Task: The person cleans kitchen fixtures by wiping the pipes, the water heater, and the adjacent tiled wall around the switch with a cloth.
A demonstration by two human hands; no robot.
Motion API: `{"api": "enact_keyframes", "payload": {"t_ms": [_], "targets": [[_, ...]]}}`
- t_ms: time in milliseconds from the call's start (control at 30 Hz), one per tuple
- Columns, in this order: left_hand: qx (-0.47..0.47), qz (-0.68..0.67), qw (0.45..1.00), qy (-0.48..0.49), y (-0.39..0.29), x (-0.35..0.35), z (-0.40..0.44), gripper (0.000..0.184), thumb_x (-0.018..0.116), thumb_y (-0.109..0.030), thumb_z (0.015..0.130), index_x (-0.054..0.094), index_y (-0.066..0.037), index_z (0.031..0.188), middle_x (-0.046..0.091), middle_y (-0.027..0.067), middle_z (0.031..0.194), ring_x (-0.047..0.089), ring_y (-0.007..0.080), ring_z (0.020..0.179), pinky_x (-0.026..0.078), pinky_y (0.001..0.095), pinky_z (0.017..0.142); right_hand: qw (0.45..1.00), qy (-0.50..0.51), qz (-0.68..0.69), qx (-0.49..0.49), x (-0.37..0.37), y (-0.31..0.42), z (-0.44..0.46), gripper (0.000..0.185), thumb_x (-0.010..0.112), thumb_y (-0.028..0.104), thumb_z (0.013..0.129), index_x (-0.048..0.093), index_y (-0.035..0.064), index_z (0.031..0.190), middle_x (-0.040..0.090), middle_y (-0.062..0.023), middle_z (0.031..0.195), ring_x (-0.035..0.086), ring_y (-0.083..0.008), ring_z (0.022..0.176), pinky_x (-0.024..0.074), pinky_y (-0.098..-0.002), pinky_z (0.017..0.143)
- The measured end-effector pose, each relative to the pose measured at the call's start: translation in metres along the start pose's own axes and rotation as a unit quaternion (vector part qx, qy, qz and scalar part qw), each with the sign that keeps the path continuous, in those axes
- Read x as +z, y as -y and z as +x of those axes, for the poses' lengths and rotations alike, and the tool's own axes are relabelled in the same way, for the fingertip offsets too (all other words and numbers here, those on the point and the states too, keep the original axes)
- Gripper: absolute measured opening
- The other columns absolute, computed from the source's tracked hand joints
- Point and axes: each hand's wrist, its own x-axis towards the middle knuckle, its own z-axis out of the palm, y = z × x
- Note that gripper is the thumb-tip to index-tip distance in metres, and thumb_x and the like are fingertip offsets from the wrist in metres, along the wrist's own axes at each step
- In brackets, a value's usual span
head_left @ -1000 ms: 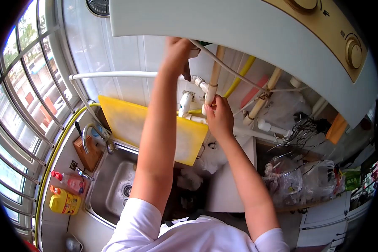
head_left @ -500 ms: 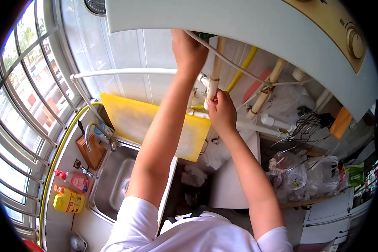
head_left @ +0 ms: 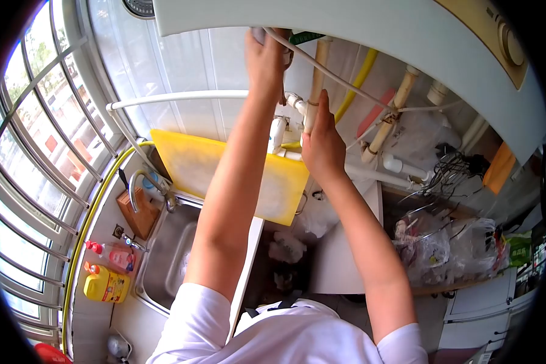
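My left hand (head_left: 267, 60) is raised just below the edge of the white appliance (head_left: 346, 30), its fingers wrapped round something dark that is mostly hidden. A thin white cable (head_left: 321, 68) passes beside it. Lower and to the right, my right hand (head_left: 324, 148) is against the vertical white pipe (head_left: 310, 115), with the index finger stretched upward along it and the thumb at its lower end. A white elbow fitting (head_left: 295, 102) joins the pipe between my hands. Behind my left forearm leans a yellow-edged board (head_left: 191, 159).
At lower left are a steel sink (head_left: 167, 261) with a faucet (head_left: 141, 176), a knife block (head_left: 138, 212), a pink bottle (head_left: 116, 255) and a yellow bottle (head_left: 106, 285). On the right lie tangled wires (head_left: 452, 173) and plastic bags (head_left: 473, 249). A yellow hose (head_left: 359, 79) runs behind the pipes.
My left hand has turned and shifted up and slightly right. My right hand has loosened from its pinch on the pipe, its index finger now extended upward. The view has shifted slightly.
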Motion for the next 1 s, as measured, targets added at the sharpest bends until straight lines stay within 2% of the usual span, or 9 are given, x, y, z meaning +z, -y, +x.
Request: {"api": "enact_keyframes", "payload": {"t_ms": [100,167,300,433,500,600,767,900,1000], "targets": [[-0.109,-0.115,0.986,0.05,-0.011,0.001,0.007,0.035,0.062,-0.026,0.089,0.052,0.0,0.109,0.06,0.0155,0.087,0.061,0.0367,0.085,0.049,0.0436,0.076,1.0,-0.014,-0.012,0.018,0.008,0.001,0.001,0.084,0.055,0.0,0.084,0.007,0.0074,0.153,0.052,-0.0232,0.117,0.061,-0.0394,0.095,0.0546,-0.0466,0.07],[0.277,0.403,0.87,-0.062,0.002,0.025,-0.001,0.035,0.065,-0.019,0.082,0.054,-0.001,0.109,0.057,0.0197,0.101,0.056,0.0374,0.098,0.049,0.0464,0.078,0.999,-0.006,-0.008,0.03,0.008,0.002,0.001,0.088,0.058,0.0,0.083,0.006,0.0087,0.153,0.049,-0.023,0.125,0.059,-0.0403,0.102,0.0544,-0.0463,0.075],[0.16,0.476,0.863,-0.063,-0.005,0.042,-0.008,0.036,0.067,-0.012,0.074,0.059,-0.004,0.108,0.057,0.0191,0.109,0.053,0.0395,0.106,0.049,0.0477,0.081,0.998,0.024,-0.013,0.054,0.004,0.006,0.0,0.09,0.061,0.001,0.083,0.006,0.0096,0.153,0.047,-0.0229,0.132,0.058,-0.0405,0.109,0.0538,-0.0465,0.081],[0.148,0.274,0.947,0.076,0.004,0.005,0.027,0.023,0.072,-0.022,0.079,0.063,-0.001,0.082,0.063,0.0071,0.064,0.057,0.0206,0.057,0.048,0.0321,0.057,0.996,0.045,-0.014,0.078,0.0,0.009,0.001,0.089,0.061,0.001,0.083,0.006,0.0088,0.153,0.047,-0.0234,0.131,0.058,-0.0405,0.108,0.0535,-0.0466,0.082],[0.062,0.166,0.98,0.087,-0.004,0.002,0.02,0.026,0.071,-0.025,0.084,0.061,0.0,0.083,0.06,0.0031,0.069,0.053,0.0104,0.063,0.045,0.0252,0.057,0.998,0.025,-0.012,0.06,0.003,0.008,0.0,0.089,0.061,0.001,0.083,0.005,0.0088,0.153,0.047,-0.0234,0.131,0.058,-0.0407,0.108,0.0534,-0.0464,0.082],[0.008,-0.085,0.996,0.04,-0.006,0.006,-0.008,0.033,0.067,-0.016,0.089,0.052,0.001,0.113,0.058,0.0035,0.09,0.053,0.0124,0.076,0.046,0.0273,0.065,0.998,0.017,-0.009,0.054,0.006,0.005,-0.001,0.088,0.061,0.003,0.084,0.006,0.008,0.153,0.048,-0.0225,0.13,0.058,-0.0412,0.107,0.0532,-0.0458,0.081],[0.137,0.068,0.98,-0.125,0.021,0.021,-0.099,0.049,0.057,0.005,0.086,0.036,0.005,0.131,0.047,0.0181,0.12,0.059,0.0255,0.102,0.046,0.0348,0.092,0.996,-0.082,0.031,-0.013,0.015,-0.008,-0.01,0.074,0.057,0.008,0.087,0.019,0.008,0.15,0.054,-0.0211,0.12,0.058,-0.0393,0.104,0.0519,-0.0472,0.079],[0.108,0.258,0.958,0.062,0.007,0.05,-0.099,0.06,0.062,0.003,0.076,0.037,0.004,0.13,0.044,0.0289,0.119,0.042,0.0474,0.116,0.038,0.0497,0.096,0.994,-0.027,0.1,0.026,0.03,-0.029,-0.021,0.05,0.062,0.02,0.087,0.043,0.0062,0.132,0.057,-0.0179,0.119,0.057,-0.0387,0.107,0.0497,-0.0432,0.085],[0.194,0.307,0.932,0.004,0.007,0.071,-0.064,0.054,0.062,0.0,0.078,0.039,0.002,0.126,0.051,0.0264,0.11,0.05,0.046,0.104,0.043,0.05,0.088,0.992,-0.07,0.103,-0.001,0.036,-0.03,-0.017,0.051,0.056,0.008,0.088,0.04,0.0053,0.137,0.058,-0.0172,0.114,0.057,-0.0379,0.106,0.0493,-0.0442,0.085]]}}
